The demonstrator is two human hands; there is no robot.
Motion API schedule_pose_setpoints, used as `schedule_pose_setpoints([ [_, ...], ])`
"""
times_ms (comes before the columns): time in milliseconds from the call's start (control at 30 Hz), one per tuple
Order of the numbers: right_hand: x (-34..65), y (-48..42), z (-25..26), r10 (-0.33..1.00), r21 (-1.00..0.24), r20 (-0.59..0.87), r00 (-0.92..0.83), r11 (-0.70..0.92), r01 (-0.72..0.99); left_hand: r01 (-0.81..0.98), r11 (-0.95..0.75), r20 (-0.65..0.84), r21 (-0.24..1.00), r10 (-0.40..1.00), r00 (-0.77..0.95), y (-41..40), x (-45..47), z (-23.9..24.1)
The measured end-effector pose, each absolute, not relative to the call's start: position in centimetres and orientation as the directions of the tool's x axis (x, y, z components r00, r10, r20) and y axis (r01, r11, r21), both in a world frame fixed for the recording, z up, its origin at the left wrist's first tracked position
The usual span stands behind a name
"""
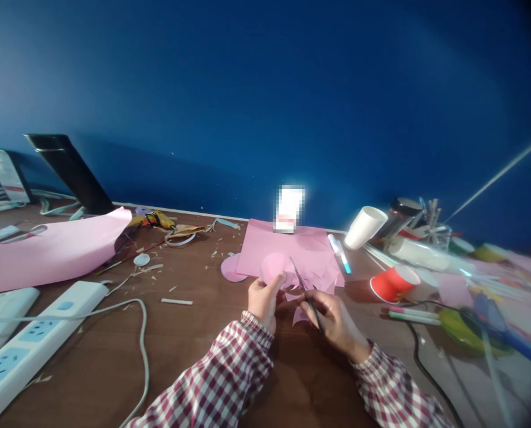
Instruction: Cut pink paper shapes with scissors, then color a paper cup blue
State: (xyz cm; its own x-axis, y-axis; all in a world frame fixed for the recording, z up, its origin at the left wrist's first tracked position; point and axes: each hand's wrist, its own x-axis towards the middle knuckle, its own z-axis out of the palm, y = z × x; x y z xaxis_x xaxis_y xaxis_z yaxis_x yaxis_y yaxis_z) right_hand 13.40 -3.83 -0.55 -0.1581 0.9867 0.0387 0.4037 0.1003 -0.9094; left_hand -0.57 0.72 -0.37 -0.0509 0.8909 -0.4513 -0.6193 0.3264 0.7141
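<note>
My left hand [264, 300] pinches a rounded pink paper piece [275, 266] between thumb and fingers. Dark scissors [310, 306] are in my right hand [332, 321], with the blades pointing up and away beside the paper's right edge. Below and between the hands lie pink paper scraps [299, 317]. Behind them is a stack of pink paper sheets [287, 245] with cut scraps along its right side. A pink paper circle [234, 268] lies partly under the sheet's left edge. How far the blades are apart is hard to tell.
On the left are a white power strip [38, 351], a curved pink sheet [60, 255] and a yellow glue gun [158, 220]. To the right stand a white paper cup [366, 227], a red paper cup [392, 283] and a marker [344, 261]. A blue wall closes off the back.
</note>
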Motion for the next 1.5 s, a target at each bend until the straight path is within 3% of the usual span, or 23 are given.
schedule_pose_setpoints([
  [1133,13.3,-3.7,-0.5,0.992,-0.932,0.028,-0.125,0.071,0.354,-0.619,0.303,-0.442,0.725,0.893,-0.081,0.9,-0.7,-0.4],
  [1500,13.9,-3.1,-0.7,0.978,-0.887,0.208,0.016,0.182,0.424,-0.529,0.312,-0.412,0.789,0.908,-0.079,1.2,-0.8,-1.3],
])
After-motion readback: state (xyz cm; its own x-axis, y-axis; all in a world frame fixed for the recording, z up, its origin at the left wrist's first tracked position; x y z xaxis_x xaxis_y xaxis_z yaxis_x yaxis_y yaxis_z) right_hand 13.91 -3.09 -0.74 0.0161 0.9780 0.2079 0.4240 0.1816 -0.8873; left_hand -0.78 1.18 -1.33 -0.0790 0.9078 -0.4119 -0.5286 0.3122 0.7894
